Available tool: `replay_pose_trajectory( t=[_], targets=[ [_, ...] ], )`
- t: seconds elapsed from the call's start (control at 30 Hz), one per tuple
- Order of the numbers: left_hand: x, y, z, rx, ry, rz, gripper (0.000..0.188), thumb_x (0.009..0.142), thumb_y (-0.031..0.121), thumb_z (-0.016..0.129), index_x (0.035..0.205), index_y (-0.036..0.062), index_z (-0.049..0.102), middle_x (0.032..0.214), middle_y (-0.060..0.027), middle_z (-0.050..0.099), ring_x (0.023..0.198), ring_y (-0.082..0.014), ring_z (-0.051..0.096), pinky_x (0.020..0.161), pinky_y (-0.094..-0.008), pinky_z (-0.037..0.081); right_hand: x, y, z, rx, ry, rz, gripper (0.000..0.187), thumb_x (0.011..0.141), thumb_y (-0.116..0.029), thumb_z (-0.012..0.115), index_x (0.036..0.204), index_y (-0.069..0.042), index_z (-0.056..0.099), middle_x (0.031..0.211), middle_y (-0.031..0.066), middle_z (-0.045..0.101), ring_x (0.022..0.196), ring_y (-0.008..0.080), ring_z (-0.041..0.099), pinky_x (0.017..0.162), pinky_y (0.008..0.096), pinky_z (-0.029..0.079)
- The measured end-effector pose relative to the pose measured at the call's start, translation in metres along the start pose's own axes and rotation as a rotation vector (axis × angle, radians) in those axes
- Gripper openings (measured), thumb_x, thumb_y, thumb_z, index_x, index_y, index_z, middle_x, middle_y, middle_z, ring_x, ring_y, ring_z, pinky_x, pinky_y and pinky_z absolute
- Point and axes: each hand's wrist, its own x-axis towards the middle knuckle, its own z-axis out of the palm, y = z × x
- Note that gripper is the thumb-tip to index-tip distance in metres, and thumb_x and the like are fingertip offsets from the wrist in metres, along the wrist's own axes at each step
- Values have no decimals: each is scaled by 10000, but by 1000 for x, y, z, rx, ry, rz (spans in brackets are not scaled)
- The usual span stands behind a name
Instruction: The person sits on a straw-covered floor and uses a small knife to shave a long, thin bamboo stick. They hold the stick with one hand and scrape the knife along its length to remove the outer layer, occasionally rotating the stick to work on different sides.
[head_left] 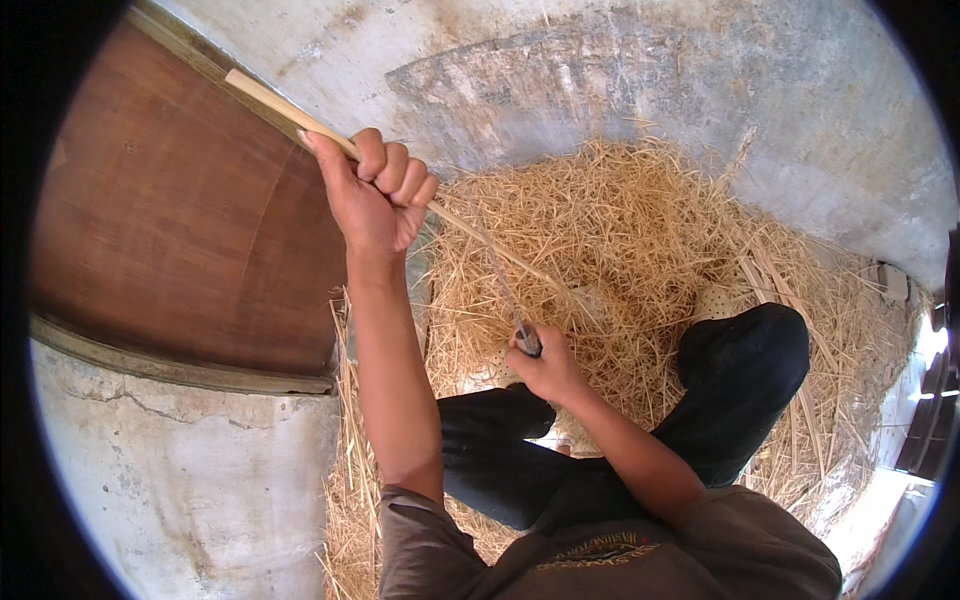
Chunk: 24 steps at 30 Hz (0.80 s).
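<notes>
My left hand [375, 192], raised at the upper left, is closed around a long pale wooden strip [268, 97]. The strip slants from the upper left down to the right, and its lower end blends into the shavings. Lower and nearer my body, my right hand [548, 365] grips the dark handle of a knife [504, 283]. Its thin blade points up and slightly left, with the tip side close to the strip. Whether blade and strip touch, I cannot tell.
A large heap of straw-coloured shavings [600, 205] lies in front of my bent legs [745, 350]. Several loose strips [780, 275] rest on its right side. A brown wooden panel [190, 210] stands at the left, and a stained plaster wall [640, 75] rises behind.
</notes>
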Motion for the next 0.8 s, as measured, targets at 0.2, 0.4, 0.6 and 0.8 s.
replay_pose_trajectory(
  t=[0.2,0.4,0.6,0.8],
  targets=[
    [-1,1,-3,-23,-37,20,615,914,686,240,588,164,212,500,54,137,450,-92,91,410,-249,126,-18,107,-34,255,130,694,123,787,-50,568,890,-47,500,578,18,452,402,102,395,349,277,302],
    [0,-8,22,225,442,208,620,901,703,256,617,156,187,535,37,120,485,-115,96,446,-279,131,-14,18,-8,303,123,347,134,777,-81,600,698,-56,495,587,0,467,433,101,406,385,297,332],
    [3,-14,37,294,632,270,608,913,688,264,645,147,198,551,29,133,494,-122,118,457,-293,139,-3,-15,33,93,170,-52,115,762,-78,582,694,-22,509,576,-12,476,546,84,446,496,285,355],
    [4,-4,14,300,687,291,614,911,693,265,643,143,207,541,28,132,482,-124,114,452,-294,136,12,87,12,114,164,544,257,744,-227,683,805,9,600,636,65,567,583,186,543,580,347,439]
  ],
)
